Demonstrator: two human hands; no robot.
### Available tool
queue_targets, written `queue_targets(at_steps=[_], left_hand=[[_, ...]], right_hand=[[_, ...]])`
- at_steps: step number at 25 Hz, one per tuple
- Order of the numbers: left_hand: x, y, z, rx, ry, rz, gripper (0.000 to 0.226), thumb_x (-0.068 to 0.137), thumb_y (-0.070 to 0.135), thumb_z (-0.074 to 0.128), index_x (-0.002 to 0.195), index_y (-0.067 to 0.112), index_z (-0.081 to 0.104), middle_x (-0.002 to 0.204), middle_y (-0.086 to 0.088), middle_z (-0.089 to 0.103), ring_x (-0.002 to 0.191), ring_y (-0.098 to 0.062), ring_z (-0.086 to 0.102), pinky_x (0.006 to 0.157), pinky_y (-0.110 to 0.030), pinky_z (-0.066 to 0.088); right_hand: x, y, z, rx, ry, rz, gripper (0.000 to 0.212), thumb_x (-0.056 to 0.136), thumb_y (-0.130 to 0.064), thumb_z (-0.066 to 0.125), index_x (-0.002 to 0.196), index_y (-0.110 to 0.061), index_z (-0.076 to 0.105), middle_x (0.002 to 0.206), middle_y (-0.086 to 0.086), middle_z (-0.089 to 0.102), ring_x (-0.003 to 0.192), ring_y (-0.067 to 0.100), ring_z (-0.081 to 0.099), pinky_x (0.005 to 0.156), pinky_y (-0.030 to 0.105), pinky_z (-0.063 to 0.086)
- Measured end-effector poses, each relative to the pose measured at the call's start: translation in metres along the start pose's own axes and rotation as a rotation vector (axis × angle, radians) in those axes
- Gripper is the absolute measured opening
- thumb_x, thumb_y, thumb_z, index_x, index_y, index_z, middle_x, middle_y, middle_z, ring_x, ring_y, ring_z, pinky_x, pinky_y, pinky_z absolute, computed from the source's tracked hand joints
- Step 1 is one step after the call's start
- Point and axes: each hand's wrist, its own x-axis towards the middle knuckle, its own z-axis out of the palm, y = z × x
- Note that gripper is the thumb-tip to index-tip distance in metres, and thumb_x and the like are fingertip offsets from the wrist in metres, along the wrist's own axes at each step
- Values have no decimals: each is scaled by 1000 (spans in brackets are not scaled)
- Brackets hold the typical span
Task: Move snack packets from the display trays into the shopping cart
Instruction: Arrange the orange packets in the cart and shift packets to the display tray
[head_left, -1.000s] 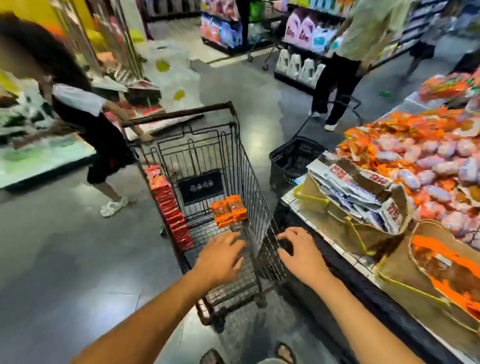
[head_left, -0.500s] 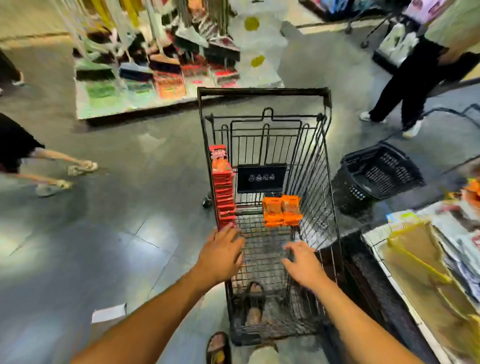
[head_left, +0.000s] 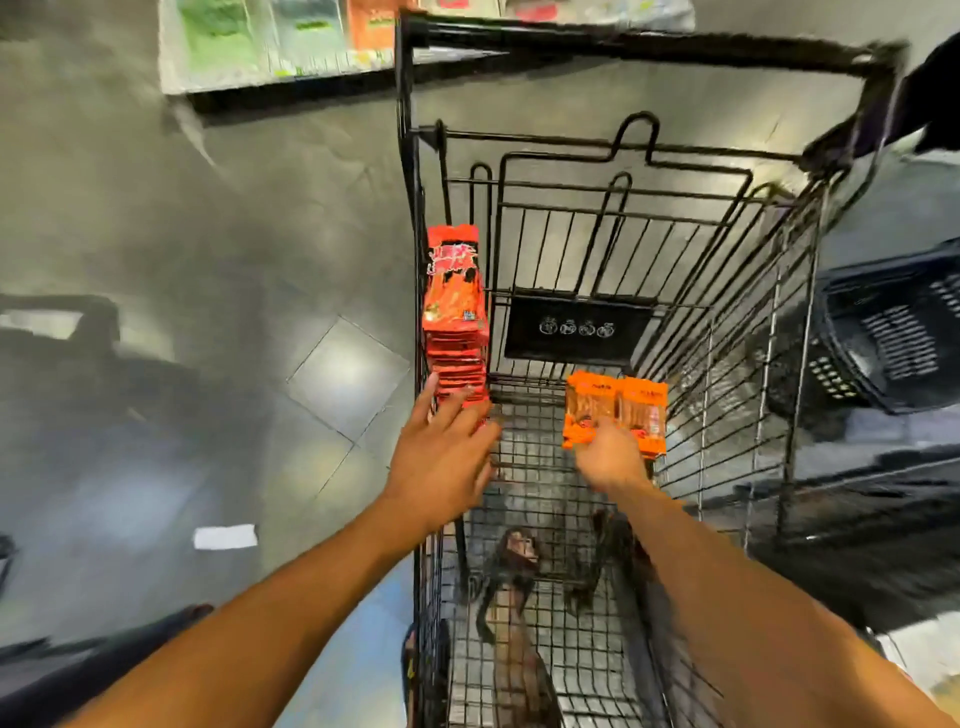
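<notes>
A black wire shopping cart (head_left: 639, 49) fills the middle of the head view. Inside it, a stack of red snack packets (head_left: 454, 296) stands on edge against the left wall. Two orange snack packets (head_left: 621, 402) lie side by side on the cart's fold-out shelf. My left hand (head_left: 441, 457) reaches in with straight, spread fingers, and its fingertips touch the near end of the red stack. My right hand (head_left: 615, 462) is at the lower edge of the orange packets. Its fingers are hidden and blurred, so its hold is unclear. The display trays are out of view.
A black hand basket (head_left: 893, 338) sits on the floor right of the cart. A low display shelf (head_left: 270, 47) runs along the top left. A paper scrap (head_left: 226, 536) lies on the grey floor. My sandalled foot (head_left: 517, 556) shows through the cart's mesh.
The view has swung from the display trays onto the cart and dropped closer. Both hands have moved forward from the cart's near end, the left to the red stack, the right to the orange packets.
</notes>
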Motion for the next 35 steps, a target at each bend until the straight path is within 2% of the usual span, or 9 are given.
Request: queue_targets(at_steps=[5, 8, 13, 18, 22, 28, 31, 33, 35], left_hand=[[4, -6, 20, -4, 92, 4, 38, 77, 39, 67, 112, 26, 69, 125, 5, 66, 134, -27, 50, 126, -57, 12], [6, -9, 26, -8, 139, -4, 34, 79, 38, 63, 110, 27, 68, 123, 6, 66, 130, -25, 53, 125, -55, 16], [8, -10, 28, -1, 170, -11, 27, 83, 35, 58, 105, 26, 69, 116, 7, 68, 127, -26, 57, 125, -54, 17], [9, -9, 23, -22, 147, -13, 24, 83, 34, 60, 103, 26, 69, 115, 7, 69, 124, -25, 58, 125, -55, 18], [9, -9, 24, -33, 147, -19, 21, 84, 32, 61, 102, 26, 71, 111, 8, 69, 121, -24, 59, 125, -53, 17], [9, -9, 17, -26, 65, -32, 21, 86, 36, 61, 104, 31, 71, 113, 12, 67, 122, -19, 56, 127, -48, 3], [10, 3, 4, -323, 94, -86, 23, 90, 27, 63, 111, 32, 70, 125, 13, 64, 125, -14, 54, 123, -46, 27], [19, 22, -19, -809, -9, -238, 29, 98, 19, 59, 125, 30, 64, 133, 15, 57, 115, -11, 55, 106, -41, 48], [30, 46, -33, -1266, -222, -459, 37, 105, 31, 55, 141, 27, 50, 137, 13, 49, 103, -10, 57, 96, -40, 54]], right_hand=[[87, 8, 30, -209, 51, 92, 54, 92, -37, 63, 132, -4, 50, 145, 22, 42, 133, 39, 42, 109, 44, 40], [111, 8, 45, -192, 154, 104, 72, 86, -41, 73, 135, 1, 40, 145, 27, 35, 123, 42, 49, 97, 44, 46], [118, 13, 53, -325, 206, -15, 59, 80, -29, 77, 112, -2, 36, 115, 25, 49, 82, 38, 62, 62, 37, 53], [108, 15, 43, -463, 239, -164, 59, 88, -29, 67, 140, -23, 39, 114, 19, 52, 87, 40, 61, 65, 36, 42], [108, 25, 39, -539, 155, -162, 26, 93, -27, 57, 116, -15, 62, 116, 16, 49, 95, 36, 58, 77, 42, 57], [79, 12, 12, -421, 114, -125, 29, 99, -16, 51, 127, -19, 61, 128, 12, 57, 118, 30, 56, 96, 41, 51], [28, 6, -7, -97, 112, -189, 48, 97, -20, 53, 143, -32, 48, 129, 6, 61, 116, 29, 55, 96, 43, 49], [-19, -1, -17, 130, 134, -212, 65, 91, -31, 53, 152, -41, 29, 119, 3, 65, 102, 27, 61, 88, 43, 52], [-66, -11, -27, 284, 197, -230, 72, 90, -37, 57, 155, -38, 24, 105, -2, 67, 85, 14, 63, 76, 32, 53]])
